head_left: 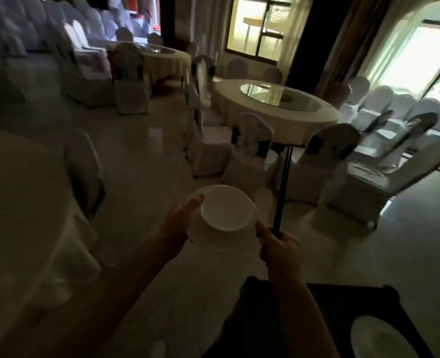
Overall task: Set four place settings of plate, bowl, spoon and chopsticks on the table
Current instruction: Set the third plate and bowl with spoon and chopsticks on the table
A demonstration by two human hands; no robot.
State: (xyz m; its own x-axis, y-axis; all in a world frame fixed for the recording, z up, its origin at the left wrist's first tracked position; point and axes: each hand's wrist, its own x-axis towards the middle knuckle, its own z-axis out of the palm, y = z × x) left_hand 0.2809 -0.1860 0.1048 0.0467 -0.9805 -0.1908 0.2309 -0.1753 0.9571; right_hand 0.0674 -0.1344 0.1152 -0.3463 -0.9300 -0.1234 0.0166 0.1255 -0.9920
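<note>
In the dim room I carry a white bowl [222,211] stacked on a white plate [221,242] in front of me, above the floor. My left hand [180,220] grips the stack from its left side. My right hand [279,248] touches the stack's right edge and holds dark chopsticks [282,192] that point up and away. A pale blurred shape that may be a spoon [264,200] sticks up between bowl and chopsticks. Another white plate [379,339] lies on a dark tray [325,306] at the bottom right.
A round clothed table [22,202] fills the left side. A second round table [273,107] with a glass turntable stands ahead, ringed by covered chairs [250,156]. More covered chairs [384,177] line the right, and a third table [162,58] sits further back.
</note>
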